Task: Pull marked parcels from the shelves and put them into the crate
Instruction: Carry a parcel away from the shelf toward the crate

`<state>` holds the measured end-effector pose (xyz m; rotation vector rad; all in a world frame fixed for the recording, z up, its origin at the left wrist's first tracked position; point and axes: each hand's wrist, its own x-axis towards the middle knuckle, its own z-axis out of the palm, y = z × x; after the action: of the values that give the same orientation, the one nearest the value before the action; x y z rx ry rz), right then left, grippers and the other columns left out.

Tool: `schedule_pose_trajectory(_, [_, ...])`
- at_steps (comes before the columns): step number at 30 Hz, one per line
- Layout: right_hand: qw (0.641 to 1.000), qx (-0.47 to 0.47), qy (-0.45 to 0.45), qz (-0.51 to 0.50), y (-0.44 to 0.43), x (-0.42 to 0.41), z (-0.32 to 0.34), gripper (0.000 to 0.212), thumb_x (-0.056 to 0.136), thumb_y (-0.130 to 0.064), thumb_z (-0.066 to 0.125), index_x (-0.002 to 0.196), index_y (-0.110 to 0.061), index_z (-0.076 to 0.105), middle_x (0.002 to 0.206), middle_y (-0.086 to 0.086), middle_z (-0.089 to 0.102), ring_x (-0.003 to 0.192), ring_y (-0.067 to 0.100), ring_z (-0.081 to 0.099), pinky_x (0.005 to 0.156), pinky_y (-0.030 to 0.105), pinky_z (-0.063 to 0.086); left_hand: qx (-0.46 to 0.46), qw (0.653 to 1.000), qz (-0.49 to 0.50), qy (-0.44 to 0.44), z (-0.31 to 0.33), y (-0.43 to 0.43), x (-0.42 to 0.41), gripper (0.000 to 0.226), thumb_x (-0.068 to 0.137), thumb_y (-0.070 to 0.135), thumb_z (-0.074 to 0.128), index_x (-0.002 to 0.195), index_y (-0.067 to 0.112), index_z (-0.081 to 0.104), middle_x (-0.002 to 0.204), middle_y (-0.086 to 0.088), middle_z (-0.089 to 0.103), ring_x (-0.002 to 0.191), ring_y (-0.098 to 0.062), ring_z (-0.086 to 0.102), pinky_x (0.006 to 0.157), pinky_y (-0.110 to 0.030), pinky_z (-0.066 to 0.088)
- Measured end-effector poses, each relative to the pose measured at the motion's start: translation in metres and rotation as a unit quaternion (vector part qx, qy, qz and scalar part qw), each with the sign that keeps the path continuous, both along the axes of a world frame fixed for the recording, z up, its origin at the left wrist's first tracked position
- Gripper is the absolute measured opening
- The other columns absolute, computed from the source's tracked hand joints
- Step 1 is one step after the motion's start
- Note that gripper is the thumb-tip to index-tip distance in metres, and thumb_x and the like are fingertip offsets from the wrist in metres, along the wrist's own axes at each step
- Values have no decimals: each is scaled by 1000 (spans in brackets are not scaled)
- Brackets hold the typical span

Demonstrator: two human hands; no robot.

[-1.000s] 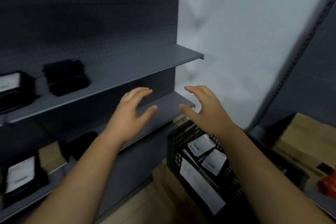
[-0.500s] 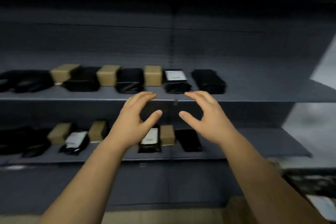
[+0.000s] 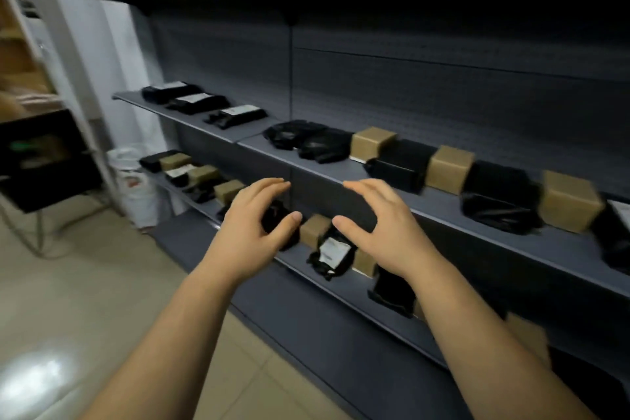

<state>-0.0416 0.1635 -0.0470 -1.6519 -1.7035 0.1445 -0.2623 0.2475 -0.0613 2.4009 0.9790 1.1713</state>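
Scanning the shelves for a marked parcel, both hands empty.

The left hand [image 3: 252, 225] and right hand [image 3: 378, 232] hover with fingers spread and loosely curved, holding nothing, before the dark grey metal lower shelf [image 3: 347, 297]. A black plastic-wrapped parcel with a white label [image 3: 332, 254] lies there, between them, touching plain brown cardboard boxes [image 3: 315, 228]. Next, probably reach down and grip it; the crate is out of view.

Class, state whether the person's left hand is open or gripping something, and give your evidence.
Open: the left hand has fingers spread, thumb apart, nothing gripped between them.
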Motion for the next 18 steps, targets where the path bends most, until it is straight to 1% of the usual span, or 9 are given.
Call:
schedule_pose_trajectory(3, [999, -5, 1, 41, 56, -12, 2, 56, 90, -54, 61, 141, -38, 45, 130, -30, 33, 132, 0, 34, 102, 22, 31, 1, 998, 56, 0, 7, 38, -22, 51, 90, 54, 53, 136, 32, 49, 139, 20, 43, 134, -2, 35, 109, -26, 30])
schedule_pose_trajectory(5, [998, 0, 5, 63, 95, -21, 7, 58, 90, -55, 61, 142, -38, 44, 130, -30, 32, 132, 0, 34, 103, 24, 32, 6, 997, 81, 5, 14, 63, -36, 49, 90, 51, 55, 134, 31, 51, 138, 19, 45, 133, -2, 36, 109, -26, 32])
schedule_pose_trajectory(8, [993, 7, 3, 116, 148, -45, 12, 58, 89, -55, 60, 142, -38, 44, 133, -27, 34, 132, 1, 34, 102, 24, 32, 18, 991, 134, 13, 16, 94, -60, 49, 91, 50, 57, 135, 29, 52, 139, 16, 46, 134, -3, 36, 109, -23, 28])
schedule_pose_trajectory(11, [986, 4, -5, 164, 197, -80, 7, 60, 87, -59, 58, 142, -38, 44, 140, -21, 36, 133, 2, 34, 103, 25, 32, 7, 983, 185, 16, 7, 118, -90, 53, 90, 57, 53, 135, 28, 52, 138, 17, 46, 133, -2, 35, 109, -22, 26])
schedule_pose_trajectory(14, [979, -4, -2, 202, 239, -116, 2, 58, 87, -55, 60, 141, -37, 46, 135, -23, 35, 131, 0, 33, 101, 23, 31, 1, 976, 217, 15, -2, 144, -127, 54, 88, 58, 54, 133, 27, 53, 135, 17, 48, 131, -5, 39, 110, -26, 31])
schedule_pose_trajectory(16, [977, -7, -6, 212, 267, -137, -1, 57, 89, -51, 62, 141, -36, 46, 129, -26, 32, 126, -4, 30, 99, 21, 28, -2, 972, 235, 8, -4, 168, -150, 51, 90, 53, 57, 133, 27, 53, 132, 20, 46, 129, -3, 40, 109, -24, 31])
schedule_pose_trajectory(18, [977, -11, -6, 212, 295, -156, -5, 56, 89, -49, 64, 140, -36, 47, 126, -28, 31, 123, -6, 29, 99, 21, 28, -5, 972, 234, 7, -7, 195, -166, 52, 88, 52, 57, 134, 26, 53, 134, 19, 46, 130, -1, 38, 108, -22, 29])
